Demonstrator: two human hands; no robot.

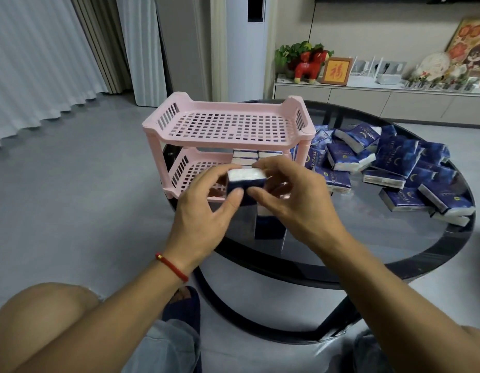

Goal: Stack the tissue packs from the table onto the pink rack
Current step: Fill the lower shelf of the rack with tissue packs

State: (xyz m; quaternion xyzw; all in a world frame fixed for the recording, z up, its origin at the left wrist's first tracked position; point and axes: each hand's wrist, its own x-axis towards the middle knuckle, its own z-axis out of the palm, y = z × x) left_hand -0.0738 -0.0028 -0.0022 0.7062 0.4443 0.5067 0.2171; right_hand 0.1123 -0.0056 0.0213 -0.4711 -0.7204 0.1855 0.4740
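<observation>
While my fingers (pixel 234 201) are curled round the tissue pack (pixel 246 182), thumbs clamped on its near face and the other tips over its far edge, I hold it between both hands in front of the pink rack (pixel 228 135). My left hand (pixel 203 208) takes the left end and my right hand (pixel 290 195) the right, so I judge the pack stays level and square as it goes in. It sits just above the table (pixel 367 251), white edge up, at the mouth of the lower shelf (pixel 190 170). That shelf already carries a few stacked packs (pixel 256 157) at the back right, so my guess is this one belongs in front of them or beside them. The top shelf (pixel 225 125) has nothing on it. The rack's right post (pixel 307 146) and the low front rim stand between my pack and the shelf floor, so I would need to lift over the rim. To the right a loose heap of blue packs (pixel 394 168) lies waiting on the dark glass. Beyond are a low cabinet (pixel 367 99) with a red toy horse (pixel 311 65), and curtains (pixel 45 63) on the left.
</observation>
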